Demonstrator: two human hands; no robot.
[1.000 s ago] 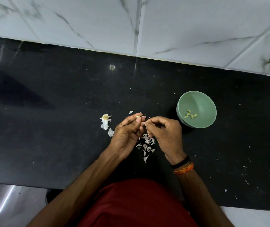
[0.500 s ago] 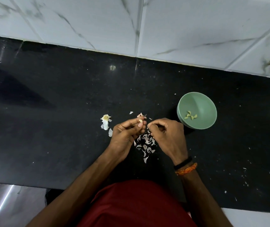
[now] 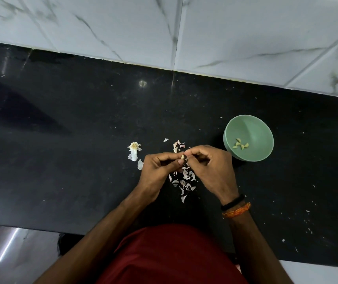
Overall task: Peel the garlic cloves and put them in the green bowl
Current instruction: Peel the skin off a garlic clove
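Papery skin clings to the small, light, slippery clove (image 3: 182, 156) pinched in my left hand (image 3: 157, 174) above the counter (image 3: 82, 140), my right hand (image 3: 211, 171) nipping its tip, beside the green bowl (image 3: 266, 144).

Single head view, looking steeply down from above at black counter (image 3: 82, 140), tiled wall behind, close range.

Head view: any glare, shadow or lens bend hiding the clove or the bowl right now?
Head view: wide-angle bend curves the counter edge; small glare spot near the wall, a dark shadow wedge far left, neither near the work. The garlic clove pinched between left hand and right hand is tiny but sharp; the green bowl is evenly lit.
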